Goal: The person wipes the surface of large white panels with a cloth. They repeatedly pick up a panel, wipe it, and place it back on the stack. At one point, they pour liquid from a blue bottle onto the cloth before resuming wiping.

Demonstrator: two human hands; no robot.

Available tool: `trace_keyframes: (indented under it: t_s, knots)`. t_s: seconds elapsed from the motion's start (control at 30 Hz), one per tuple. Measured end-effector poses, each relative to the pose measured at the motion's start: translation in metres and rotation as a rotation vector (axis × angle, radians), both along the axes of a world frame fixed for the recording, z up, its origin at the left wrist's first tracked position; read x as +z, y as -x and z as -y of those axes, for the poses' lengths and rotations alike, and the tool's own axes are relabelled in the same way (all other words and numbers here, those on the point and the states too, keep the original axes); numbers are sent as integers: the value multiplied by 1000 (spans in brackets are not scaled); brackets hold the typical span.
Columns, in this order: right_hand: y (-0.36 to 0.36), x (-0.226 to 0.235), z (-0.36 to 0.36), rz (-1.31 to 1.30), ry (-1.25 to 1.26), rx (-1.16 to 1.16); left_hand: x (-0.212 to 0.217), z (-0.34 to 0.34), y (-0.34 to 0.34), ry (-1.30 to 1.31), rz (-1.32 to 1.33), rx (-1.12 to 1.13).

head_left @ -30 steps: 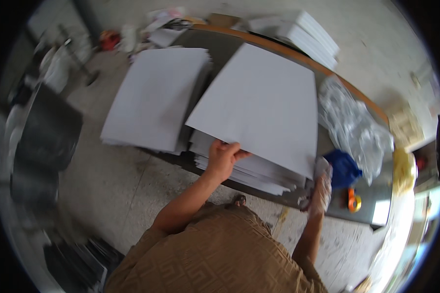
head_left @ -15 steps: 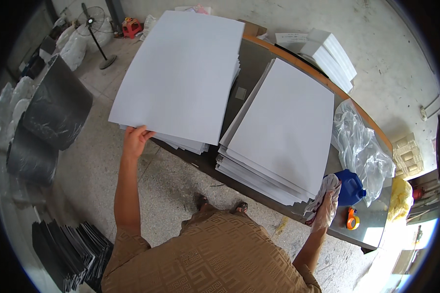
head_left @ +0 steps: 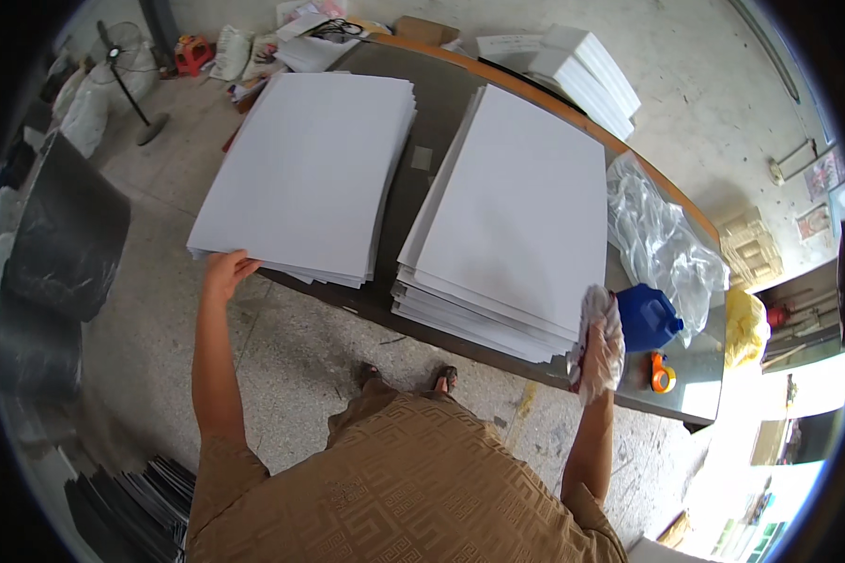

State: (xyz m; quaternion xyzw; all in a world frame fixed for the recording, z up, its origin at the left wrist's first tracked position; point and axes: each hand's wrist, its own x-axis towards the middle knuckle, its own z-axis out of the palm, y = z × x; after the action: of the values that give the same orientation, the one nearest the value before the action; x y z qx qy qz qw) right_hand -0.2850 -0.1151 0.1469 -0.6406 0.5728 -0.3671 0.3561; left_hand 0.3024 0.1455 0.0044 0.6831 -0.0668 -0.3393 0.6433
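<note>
On the table lie two stacks of large white sheets, the left stack (head_left: 296,174) and the right stack (head_left: 521,206). My left hand (head_left: 227,274) is at the near left corner of the left stack, its fingers closed on the edge of the top white sheet. That sheet lies nearly flush on the pile. My right hand (head_left: 599,361), in a clear plastic glove, is closed round a crumpled whitish cloth (head_left: 599,308) beside the near right corner of the right stack. The gloved fingers are partly hidden by the cloth.
Right of the stacks are a blue jug (head_left: 646,317), a roll of orange tape (head_left: 662,375) and crumpled clear plastic (head_left: 662,244) on the table (head_left: 347,300). White blocks (head_left: 587,80) stand behind the far edge. A fan (head_left: 122,66) and wrapped black rolls (head_left: 61,235) stand left.
The top sheet on the left has come down and nearer, onto its stack, with my left hand still at its corner. My right hand keeps the cloth. The whole view has shifted.
</note>
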Motion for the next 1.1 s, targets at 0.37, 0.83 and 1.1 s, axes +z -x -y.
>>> trace_keyframes:
  t_s: [0.37, 0.83, 1.1]
  knots:
    - [-132, 24, 23, -413, 380, 555, 38, 97, 242, 271, 1551, -334]
    - [-215, -54, 65, -705, 573, 945, -7, 164, 287, 366, 1570, -404]
    - [-298, -51, 255, -945, 511, 729, -13, 172, 289, 358, 1597, -282]
